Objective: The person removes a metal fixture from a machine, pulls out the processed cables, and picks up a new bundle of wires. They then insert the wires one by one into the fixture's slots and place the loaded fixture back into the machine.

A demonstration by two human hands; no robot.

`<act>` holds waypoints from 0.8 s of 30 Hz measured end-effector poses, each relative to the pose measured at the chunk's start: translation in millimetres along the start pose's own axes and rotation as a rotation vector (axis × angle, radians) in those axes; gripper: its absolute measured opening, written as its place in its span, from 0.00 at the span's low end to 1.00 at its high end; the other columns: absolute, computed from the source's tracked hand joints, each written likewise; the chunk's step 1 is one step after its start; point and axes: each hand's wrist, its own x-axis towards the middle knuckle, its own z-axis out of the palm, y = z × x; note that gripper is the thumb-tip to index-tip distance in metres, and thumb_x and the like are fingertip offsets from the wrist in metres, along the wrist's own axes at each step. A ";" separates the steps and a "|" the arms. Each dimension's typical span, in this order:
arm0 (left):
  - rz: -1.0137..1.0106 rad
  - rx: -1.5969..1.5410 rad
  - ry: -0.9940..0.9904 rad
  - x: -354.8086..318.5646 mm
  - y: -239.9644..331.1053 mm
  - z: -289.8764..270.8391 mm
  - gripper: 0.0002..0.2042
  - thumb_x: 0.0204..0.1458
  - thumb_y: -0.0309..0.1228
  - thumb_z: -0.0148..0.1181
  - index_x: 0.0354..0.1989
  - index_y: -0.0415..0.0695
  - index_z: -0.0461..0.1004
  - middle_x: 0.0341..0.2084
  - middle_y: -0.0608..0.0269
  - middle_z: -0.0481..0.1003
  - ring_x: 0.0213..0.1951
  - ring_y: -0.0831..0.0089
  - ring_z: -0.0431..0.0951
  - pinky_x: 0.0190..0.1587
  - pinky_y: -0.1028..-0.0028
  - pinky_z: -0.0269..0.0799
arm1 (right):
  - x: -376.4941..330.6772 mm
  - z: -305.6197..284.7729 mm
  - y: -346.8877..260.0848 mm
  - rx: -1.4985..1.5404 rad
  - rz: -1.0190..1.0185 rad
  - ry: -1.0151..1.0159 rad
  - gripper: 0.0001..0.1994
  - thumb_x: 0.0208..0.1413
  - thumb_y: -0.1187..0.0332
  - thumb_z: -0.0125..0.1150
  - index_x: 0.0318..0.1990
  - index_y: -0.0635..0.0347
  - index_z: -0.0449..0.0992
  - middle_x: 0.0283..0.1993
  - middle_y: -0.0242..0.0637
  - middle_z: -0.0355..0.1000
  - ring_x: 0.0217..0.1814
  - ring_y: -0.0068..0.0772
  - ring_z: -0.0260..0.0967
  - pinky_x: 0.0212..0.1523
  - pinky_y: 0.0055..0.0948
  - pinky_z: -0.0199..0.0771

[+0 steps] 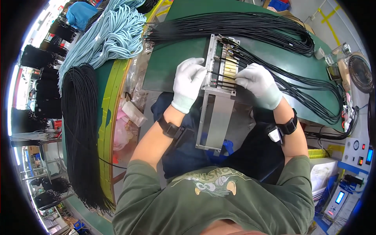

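Observation:
A long metal fixture [220, 94] with a slotted rail lies in front of me, its upper part on the green table and its lower part reaching over my lap. Several black cables [250, 58] run into it from the right, across a pale yellow block [230, 67]. My right hand [258, 83], in a white glove, is closed at the fixture's right side, thumb and fingers pinching a black cable. Left of the rail, my gloved left hand [189, 80] has bent fingers, with a small gap between thumb and forefinger. Its fingertips are beside the rail, near the cable ends.
A thick bundle of black cables [235, 25] lies along the far table. To the left, light blue cables [117, 35] and a hanging black bundle [80, 117] cover a yellow-taped bench edge [111, 105]. A fan [359, 73] and control boxes [356, 154] stand at right.

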 end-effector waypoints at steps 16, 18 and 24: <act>0.016 0.291 -0.078 0.0 -12.1 -0.2 0.07 0.56 0.29 0.61 0.39 0.41 0.81 0.42 0.55 0.81 0.50 0.59 0.78 0.57 0.65 0.70 | -1.7 -6.7 -17.9 -0.512 -0.096 -0.007 0.04 0.43 0.71 0.66 0.25 0.54 0.75 0.26 0.32 0.70 0.38 0.42 0.69 0.41 0.39 0.67; 0.044 0.298 -0.087 0.0 -13.0 -0.6 0.07 0.56 0.30 0.61 0.39 0.41 0.81 0.43 0.55 0.81 0.50 0.59 0.78 0.57 0.64 0.70 | -0.7 -6.7 -18.0 -0.500 -0.104 -0.003 0.04 0.43 0.71 0.66 0.25 0.53 0.75 0.26 0.32 0.70 0.38 0.43 0.68 0.41 0.39 0.67; 0.042 0.267 -0.084 -1.4 -12.3 1.9 0.07 0.56 0.29 0.61 0.39 0.40 0.81 0.43 0.55 0.81 0.50 0.59 0.78 0.57 0.65 0.70 | -0.7 -7.4 -12.5 -0.473 -0.138 -0.002 0.04 0.43 0.70 0.65 0.25 0.53 0.75 0.26 0.33 0.69 0.38 0.43 0.68 0.41 0.39 0.67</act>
